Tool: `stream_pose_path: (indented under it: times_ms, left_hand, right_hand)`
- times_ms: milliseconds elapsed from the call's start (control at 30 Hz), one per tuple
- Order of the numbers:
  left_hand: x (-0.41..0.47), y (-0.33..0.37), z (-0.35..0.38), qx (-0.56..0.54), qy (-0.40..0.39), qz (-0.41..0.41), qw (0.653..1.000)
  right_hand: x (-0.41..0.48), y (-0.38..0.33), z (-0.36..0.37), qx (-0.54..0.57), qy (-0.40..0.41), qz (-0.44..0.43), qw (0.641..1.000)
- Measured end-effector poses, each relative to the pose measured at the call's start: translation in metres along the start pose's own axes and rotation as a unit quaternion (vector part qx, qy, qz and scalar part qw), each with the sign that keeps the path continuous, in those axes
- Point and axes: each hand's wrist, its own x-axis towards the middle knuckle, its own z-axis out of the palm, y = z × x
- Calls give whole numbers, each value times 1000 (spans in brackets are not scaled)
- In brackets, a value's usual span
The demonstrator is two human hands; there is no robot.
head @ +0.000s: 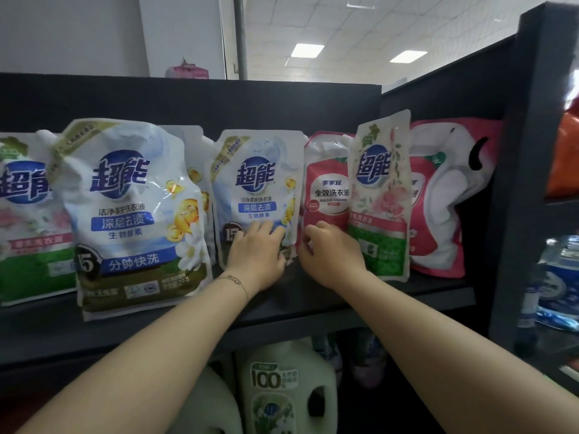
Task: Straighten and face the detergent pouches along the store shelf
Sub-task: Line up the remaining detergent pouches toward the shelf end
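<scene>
Several detergent pouches stand on a dark shelf (360,303). My left hand (255,253) lies with its fingers spread on the lower front of the middle white-and-blue pouch (257,180). Just to its right, my right hand (329,250) curls its fingers round the lower left edge of a red pouch (326,189), which stands partly behind its neighbours. A green-and-pink floral pouch (380,195) leans in front of the red one, turned slightly sideways. At the far right a pink-and-white pouch (445,198) sits crumpled and twisted.
A larger white-and-blue pouch (131,214) stands forward at the shelf's front edge, with a green-and-pink pouch (25,220) at far left. White jugs (282,389) fill the shelf below. A dark upright (513,214) separates a neighbouring bay with blue packs (557,286).
</scene>
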Motion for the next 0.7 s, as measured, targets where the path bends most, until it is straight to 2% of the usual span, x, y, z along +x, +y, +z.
stream_pose_path:
  times_ms: [133,267,333,400,500,600,700]
  left_hand:
    - [13,26,4,-92,-48,-6,995]
    - [35,63,10,-252,-125,-36,959]
    - [45,84,11,-289,-127,-39,948]
    - [54,102,9,-339,-119,-85,929]
    - [73,118,17,-423,-109,-188,879]
    - [87,131,19,-511,-111,-243,817]
    - [91,139,18,-585,-96,-335,733]
  right_hand:
    - [-6,21,-23,-30,33,-16,999]
    - [-12,48,-42,-43,59,-42,996]
    - [-17,65,-45,-56,89,-74,992]
    - [-25,81,-48,-75,106,-122,984]
    - [-33,100,-52,-110,103,-185,971]
    - [-36,109,-53,-106,118,-225,961]
    - [-33,115,-54,-93,129,-226,961]
